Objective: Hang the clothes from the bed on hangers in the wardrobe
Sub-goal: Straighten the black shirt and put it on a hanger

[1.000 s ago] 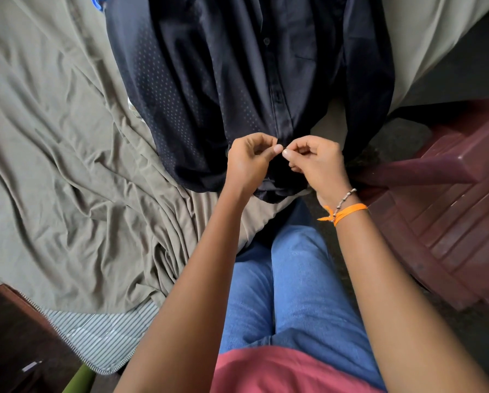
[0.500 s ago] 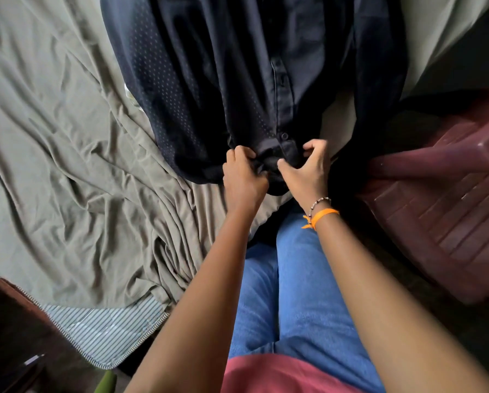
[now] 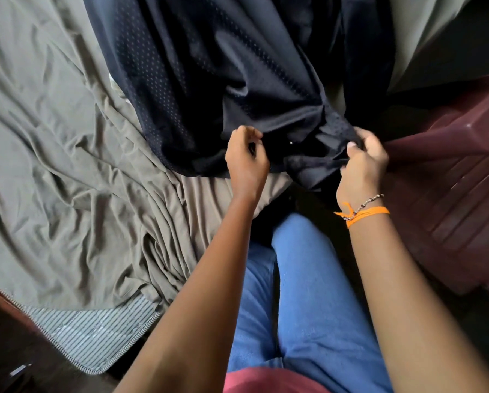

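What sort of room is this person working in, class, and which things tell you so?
Most likely a bedroom. A rumpled olive bedsheet covers a striped mattress, a dark shirt lies on top, and a maroon plastic chair stands beside the bed.

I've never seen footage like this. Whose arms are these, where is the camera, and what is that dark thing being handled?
No machine here: a person wears a wide-angle camera on the head, looking forward and down, so you see their own arms and blue jeans from above. There is only this one view. In front lies a bed covered by a rumpled olive-grey sheet. On it lies a dark navy shirt with a fine dotted pattern. The left hand pinches the shirt's near edge, and the right hand, with an orange band at the wrist, grips bunched fabric beside it. To the right stands a dark red plastic chair. No hanger or wardrobe is visible.
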`<control>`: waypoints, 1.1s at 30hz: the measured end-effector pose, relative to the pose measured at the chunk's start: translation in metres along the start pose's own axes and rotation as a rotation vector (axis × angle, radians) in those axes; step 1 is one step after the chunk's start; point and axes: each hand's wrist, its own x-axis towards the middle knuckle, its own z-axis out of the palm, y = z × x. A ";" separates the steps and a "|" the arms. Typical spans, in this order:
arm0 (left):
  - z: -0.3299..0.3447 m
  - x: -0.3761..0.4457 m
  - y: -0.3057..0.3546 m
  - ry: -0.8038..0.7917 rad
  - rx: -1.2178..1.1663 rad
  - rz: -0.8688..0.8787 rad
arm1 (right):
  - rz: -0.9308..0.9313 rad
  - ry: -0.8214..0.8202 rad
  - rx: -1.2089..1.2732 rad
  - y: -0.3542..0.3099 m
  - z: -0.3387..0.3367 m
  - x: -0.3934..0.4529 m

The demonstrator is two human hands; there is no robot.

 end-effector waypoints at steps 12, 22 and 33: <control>0.051 -0.002 0.033 -0.008 0.216 -0.095 | -0.192 -0.215 -0.138 0.000 -0.040 -0.002; 0.009 -0.048 0.026 -0.028 0.147 0.008 | -0.296 -0.421 -0.295 -0.003 -0.041 -0.017; -0.025 -0.075 0.049 -0.020 -0.355 -0.365 | -0.382 -0.429 -0.361 0.001 -0.022 -0.060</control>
